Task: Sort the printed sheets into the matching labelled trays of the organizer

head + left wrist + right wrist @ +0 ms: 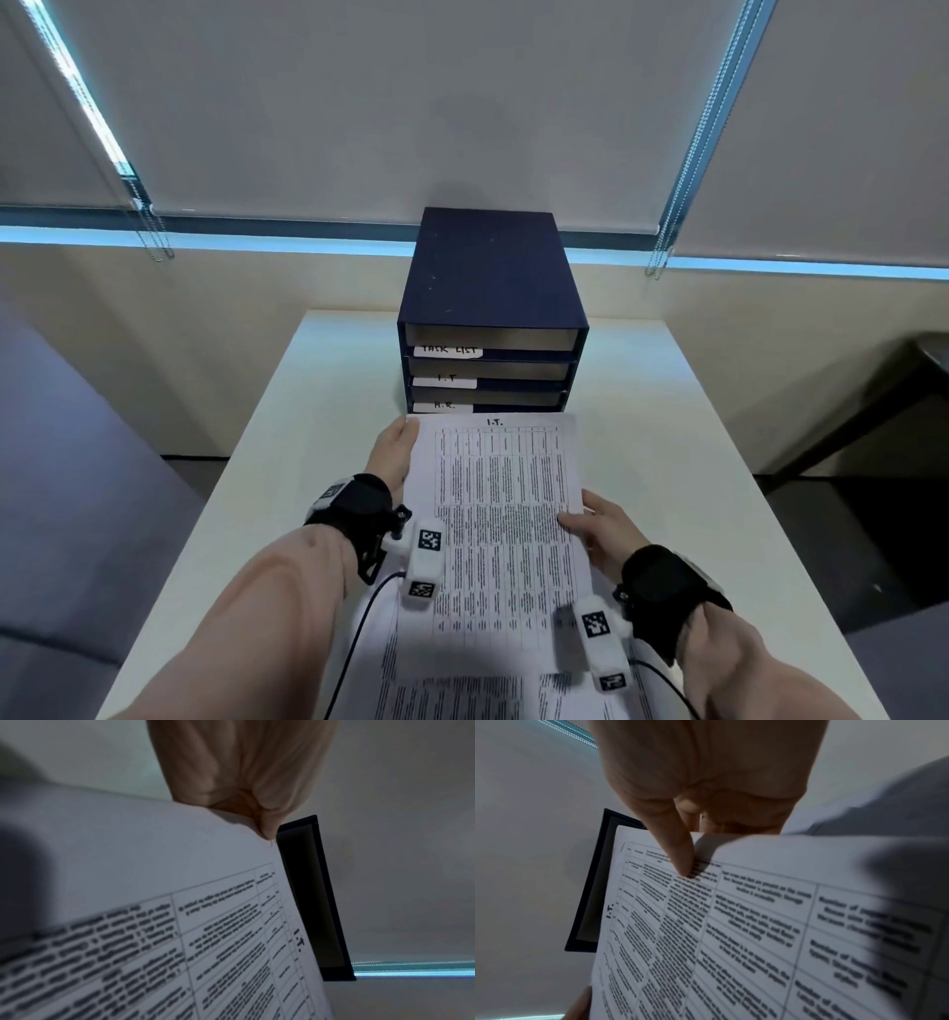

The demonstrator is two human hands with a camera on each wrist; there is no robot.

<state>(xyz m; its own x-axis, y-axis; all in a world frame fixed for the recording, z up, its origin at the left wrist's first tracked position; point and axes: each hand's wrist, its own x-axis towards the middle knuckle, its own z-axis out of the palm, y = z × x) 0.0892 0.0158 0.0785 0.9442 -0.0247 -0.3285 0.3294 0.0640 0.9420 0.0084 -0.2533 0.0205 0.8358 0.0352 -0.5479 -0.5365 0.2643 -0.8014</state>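
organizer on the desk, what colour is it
Dark navy blue organizer, with white labels; shows best in the head view.

sheet [506, 514] – "I.T.", trays [493, 377] – "TASK LIST", "I.T", "H.R."

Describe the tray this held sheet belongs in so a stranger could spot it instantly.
On the white table stands a dark navy box-shaped organizer with three stacked open trays. Take the middle tray, whose white label reads I.T., matching the heading on the printed sheet; the tray above says TASK LIST, the one below H.R.
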